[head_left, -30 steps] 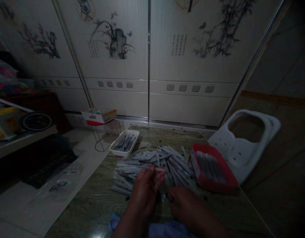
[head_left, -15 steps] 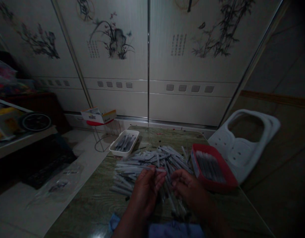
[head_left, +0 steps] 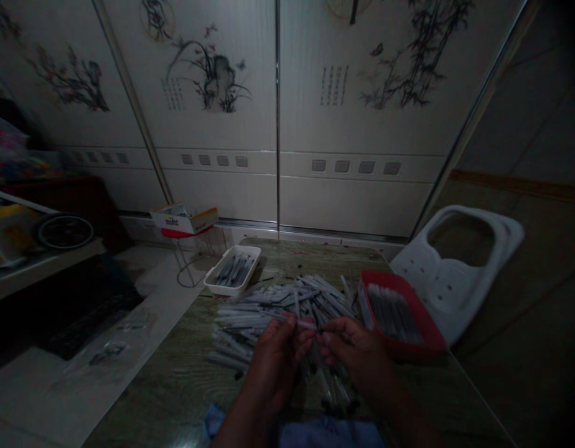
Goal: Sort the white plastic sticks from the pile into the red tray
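My left hand (head_left: 279, 351) is closed around a clear pen (head_left: 307, 325), which lies crosswise and points right. My right hand (head_left: 350, 343) is pinched at the pen's right end; a small dark bit shows by the fingertips, too dim to name. Beneath and beyond both hands spreads a loose pile of similar pens (head_left: 243, 309). Several clear tubes with black ends (head_left: 331, 389) lie below the right hand, close to my body.
A white tray (head_left: 208, 286) with pens stands at the table's far left. To the right is a red basket (head_left: 437, 348) of neatly lined pens. Beyond it leans a white plastic chair (head_left: 474, 292). A red stool with a carton (head_left: 173, 219) stands on the floor.
My right hand has moved left, and its fingers now meet the end of the pen in my left hand. Before, the two hands were slightly apart.
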Tool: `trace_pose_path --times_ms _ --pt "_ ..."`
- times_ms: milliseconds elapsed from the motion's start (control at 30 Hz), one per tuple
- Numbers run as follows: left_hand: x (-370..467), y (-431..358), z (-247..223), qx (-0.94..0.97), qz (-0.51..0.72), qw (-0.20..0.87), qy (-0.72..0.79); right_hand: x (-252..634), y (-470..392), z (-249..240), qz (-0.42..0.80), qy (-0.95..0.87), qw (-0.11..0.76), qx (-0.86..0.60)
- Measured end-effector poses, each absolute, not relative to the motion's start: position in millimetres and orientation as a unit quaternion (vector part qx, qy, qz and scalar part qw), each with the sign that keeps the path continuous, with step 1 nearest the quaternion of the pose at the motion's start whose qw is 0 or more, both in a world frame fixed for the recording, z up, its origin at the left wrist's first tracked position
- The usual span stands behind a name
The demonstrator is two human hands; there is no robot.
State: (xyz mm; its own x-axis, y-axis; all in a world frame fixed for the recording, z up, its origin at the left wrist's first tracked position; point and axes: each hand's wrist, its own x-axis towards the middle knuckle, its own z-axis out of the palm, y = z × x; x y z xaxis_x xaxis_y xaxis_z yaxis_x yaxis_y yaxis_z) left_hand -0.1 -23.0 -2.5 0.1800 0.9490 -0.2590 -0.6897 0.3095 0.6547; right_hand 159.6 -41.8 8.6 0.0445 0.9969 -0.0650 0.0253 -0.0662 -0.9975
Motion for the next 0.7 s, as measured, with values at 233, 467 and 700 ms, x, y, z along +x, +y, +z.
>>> trace_pose_path --times_ms 233,467,700 --pt "-0.2 -24.6 -3.9 0.210 0.545 0.747 0.317 158.5 -40.1 2.9 0.492 -0.479 0.500 -0.528" --pt "0.6 -23.3 -3.8 0.206 0.544 0.746 0.323 158.0 -41.5 3.0 0.493 -0.490 0.497 -0.520" --pt "1.9 -23.4 -4.9 0.218 0.540 0.743 0.329 157.5 -40.9 -0.4 0.486 -0.495 0.508 -0.511"
